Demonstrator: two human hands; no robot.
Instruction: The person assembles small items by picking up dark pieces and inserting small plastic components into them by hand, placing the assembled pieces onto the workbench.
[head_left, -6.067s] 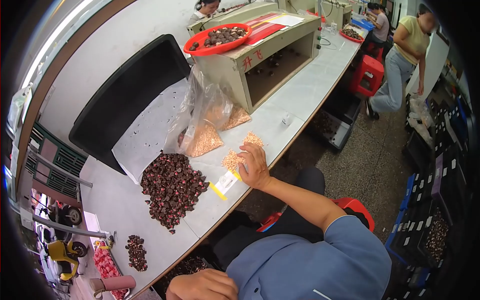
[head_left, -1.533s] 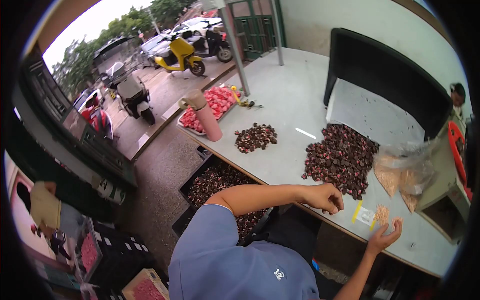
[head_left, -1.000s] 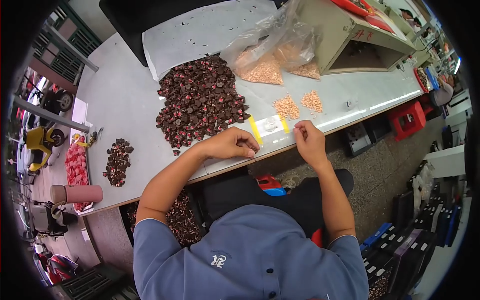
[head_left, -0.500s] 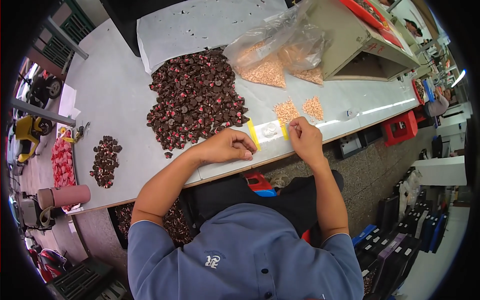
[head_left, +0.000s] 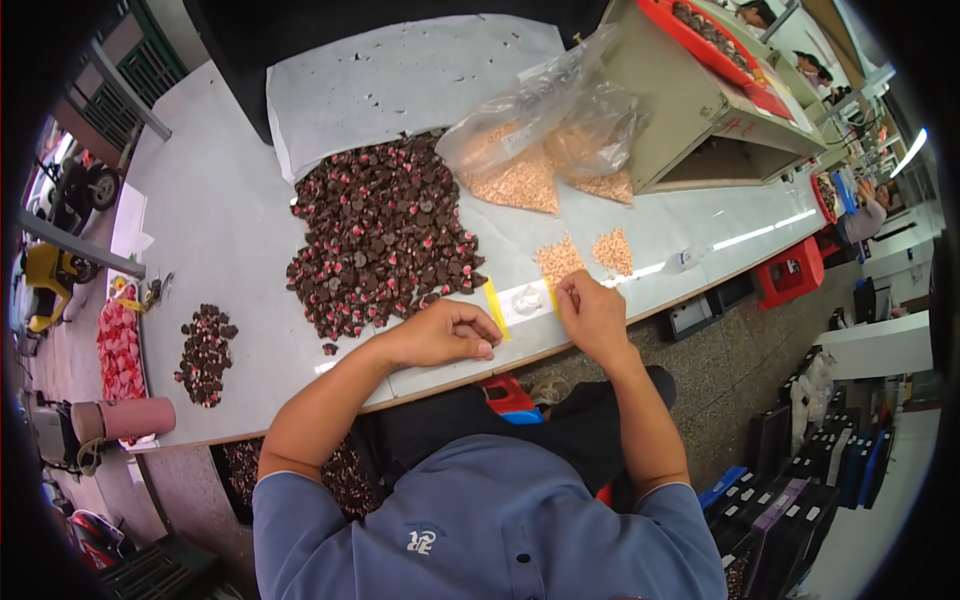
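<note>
My left hand (head_left: 443, 333) rests near the table's front edge, fingers curled toward the thumb. Anything in that pinch is too small to make out. My right hand (head_left: 594, 318) is closed at the fingertips, just below a small pile of peach-coloured bits (head_left: 559, 260); what it may hold is hidden. Between the hands sits a whitish lump (head_left: 527, 299), with a yellow strip (head_left: 495, 308) on its left and another partly behind my right fingers. A large heap of small dark brown pieces (head_left: 385, 230), some with red spots, spreads beyond my left hand.
Clear plastic bags (head_left: 510, 175) of peach bits stand behind, beside a greenish metal box (head_left: 715, 130). A second peach pile (head_left: 612, 252) and a small clear container (head_left: 686, 259) lie right. Far left are a small dark heap (head_left: 205, 355), a pink bottle (head_left: 125, 417) and red pieces (head_left: 121, 345).
The view has shifted, so the table sits lower in the picture. My right fingertips now cover more of the right yellow strip; my left hand keeps nearly the same place and curl.
</note>
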